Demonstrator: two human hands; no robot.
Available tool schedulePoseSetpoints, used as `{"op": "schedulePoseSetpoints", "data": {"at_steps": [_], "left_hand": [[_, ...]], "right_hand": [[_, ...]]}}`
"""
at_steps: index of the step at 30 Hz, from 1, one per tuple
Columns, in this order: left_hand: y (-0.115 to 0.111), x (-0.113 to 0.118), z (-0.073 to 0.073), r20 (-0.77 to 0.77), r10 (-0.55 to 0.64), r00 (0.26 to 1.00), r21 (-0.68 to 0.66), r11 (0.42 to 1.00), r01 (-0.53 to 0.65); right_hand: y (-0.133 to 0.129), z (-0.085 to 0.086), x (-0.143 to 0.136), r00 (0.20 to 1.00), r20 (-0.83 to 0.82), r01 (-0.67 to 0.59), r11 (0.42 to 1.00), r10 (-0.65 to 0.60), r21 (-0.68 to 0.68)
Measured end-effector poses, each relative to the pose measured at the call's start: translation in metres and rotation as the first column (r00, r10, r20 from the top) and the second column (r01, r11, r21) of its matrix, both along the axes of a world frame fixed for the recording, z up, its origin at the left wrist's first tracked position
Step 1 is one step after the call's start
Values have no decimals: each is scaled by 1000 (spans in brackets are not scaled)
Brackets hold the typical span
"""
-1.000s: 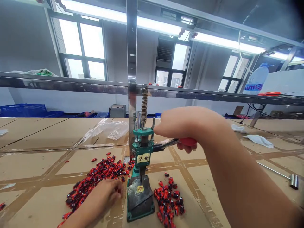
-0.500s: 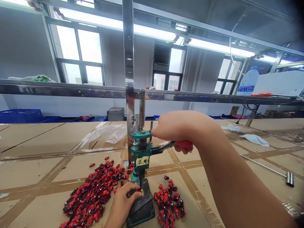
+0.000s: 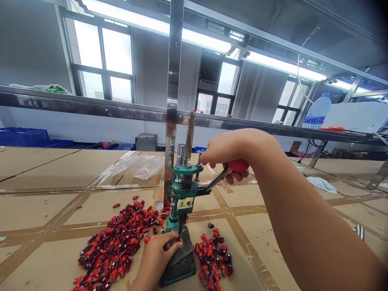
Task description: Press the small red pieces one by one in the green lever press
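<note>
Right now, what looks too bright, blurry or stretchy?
In the head view, the tube lights and windows glare white; in the head view, the metal post has a blurry patch, the right forearm looks stretched toward the corner, while the green press looks fairly sharp.

Left hand: bare, slender-fingered
Left wrist: bare, narrow, cut off by the lower edge of view
Right hand: bare, smoothly rounded across the back
Right forearm: bare, smooth, widening toward the lower right
</note>
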State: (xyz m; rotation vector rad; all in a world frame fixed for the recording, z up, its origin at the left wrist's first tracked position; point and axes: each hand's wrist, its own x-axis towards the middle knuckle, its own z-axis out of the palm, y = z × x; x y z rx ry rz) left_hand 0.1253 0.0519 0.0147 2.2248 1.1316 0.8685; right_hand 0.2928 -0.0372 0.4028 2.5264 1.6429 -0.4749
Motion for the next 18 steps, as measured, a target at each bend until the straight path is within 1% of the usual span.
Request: {"op": "schedulePoseSetpoints", "data": {"at_steps": [3,5,7,8,9,10,11,12,13,14,15,16,17,18], "left_hand": [[-1,0,-1,-28,19,999,32,999,-18],[-1,1,-4,-23,37,999,37,999,-36],[-1,2,-6,-2,47,999,37,998,-47],[0,2,-8,11,47,999,39,998,-48],[0,2,-9,23,45,999,41,998,-46],[0,3,-11,31,40,999,41,998,-41],[1,3,-12,40,37,999,41,998,-39],[1,2,-14,48,31,998,43,999,-33],[1,2,-15,56,19,998,44,999,-22],[1,2,-16,64,6,998,47,999,-9],[1,1,-17,73,-5,997,52,999,1],[0,1,-18,80,-7,997,58,998,3],[-1,1,-17,80,-6,997,64,998,1],[-3,1,-17,67,-3,998,70,998,-2]], "right_hand": [[13,4,4,999,-34,1,999,-3,-55],[17,8,6,999,-41,1,998,-3,-61],[13,12,5,1000,-23,-6,999,5,-35],[7,12,3,1000,-2,-8,1000,8,-23],[-2,9,0,1000,21,-4,1000,4,4],[-13,1,-4,999,45,9,999,-11,41],[-25,-13,-8,997,65,23,997,-28,75],[-38,-34,-14,995,80,44,992,-53,120],[-50,-63,-19,993,86,60,980,-77,189],[-60,-100,-25,992,87,71,974,-91,216],[-66,-142,-30,988,78,96,931,-131,352],[-69,-187,-34,990,62,83,879,-127,469],[-68,-232,-37,991,40,85,822,-130,563],[-65,-273,-38,989,36,91,779,-144,620]]}}
